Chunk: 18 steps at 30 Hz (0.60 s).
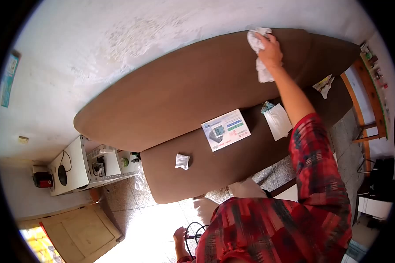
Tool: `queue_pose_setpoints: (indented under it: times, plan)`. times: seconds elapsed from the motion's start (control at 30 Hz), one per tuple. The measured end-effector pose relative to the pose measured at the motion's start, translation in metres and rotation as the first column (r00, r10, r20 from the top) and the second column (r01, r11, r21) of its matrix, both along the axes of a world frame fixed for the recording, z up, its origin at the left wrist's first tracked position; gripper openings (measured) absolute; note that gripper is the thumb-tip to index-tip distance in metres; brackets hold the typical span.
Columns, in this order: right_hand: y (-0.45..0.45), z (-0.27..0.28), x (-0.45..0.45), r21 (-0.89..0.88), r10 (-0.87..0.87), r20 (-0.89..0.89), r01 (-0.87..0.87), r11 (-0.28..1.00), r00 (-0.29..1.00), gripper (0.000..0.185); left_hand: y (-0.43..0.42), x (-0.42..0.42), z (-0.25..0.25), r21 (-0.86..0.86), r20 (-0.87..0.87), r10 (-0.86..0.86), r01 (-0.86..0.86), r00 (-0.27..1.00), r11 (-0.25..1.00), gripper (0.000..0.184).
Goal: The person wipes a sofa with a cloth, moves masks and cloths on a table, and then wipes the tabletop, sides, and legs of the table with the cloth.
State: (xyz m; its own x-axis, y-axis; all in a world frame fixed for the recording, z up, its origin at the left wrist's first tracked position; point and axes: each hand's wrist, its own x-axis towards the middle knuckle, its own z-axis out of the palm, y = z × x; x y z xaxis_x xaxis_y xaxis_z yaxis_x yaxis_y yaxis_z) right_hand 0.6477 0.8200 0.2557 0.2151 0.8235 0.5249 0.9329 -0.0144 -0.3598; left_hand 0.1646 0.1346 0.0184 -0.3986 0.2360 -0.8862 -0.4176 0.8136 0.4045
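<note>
My right hand (271, 52) is closed on a white cloth (264, 74) and presses it against the top of the brown sofa's backrest (197, 79). Part of the cloth hangs below my fingers. Low in the view, my left hand (179, 236) hangs by my body with its fingers loosely parted. Beside it loops a black cable (197, 232). On the seat (162, 175) lie a printed white box (226, 130), a small crumpled white piece (182, 161) and a white sheet or bag (277, 122).
A crumpled wrapper (324, 86) rests at the seat's right end. White shelves (72, 171) stand left of the sofa, with a wooden door (81, 230) below them in the view. A wooden rack (373, 98) is on the right. The wall (140, 39) behind the backrest has peeling paint.
</note>
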Motion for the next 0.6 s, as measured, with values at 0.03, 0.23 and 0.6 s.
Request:
queue_pose_setpoints:
  times: [0.03,0.23,0.6]
  plan:
    - [0.008,0.005,0.031,-0.039,-0.06,0.031,0.062,0.997,0.998,0.059,0.011,0.025,0.017,-0.054,-0.029,-0.104,0.102,0.994,0.993,0.037]
    - [0.055,0.039,0.137,-0.376,-0.351,-0.103,0.29,0.88,0.931,0.047,0.012,0.097,0.069,0.001,-0.058,-0.166,0.166,0.984,0.986,0.035]
    - [0.027,0.056,-0.085,-0.291,0.625,0.041,-0.589,0.754,0.779,0.037,0.02,0.084,0.018,0.072,-0.027,-0.153,0.155,0.988,0.985,0.038]
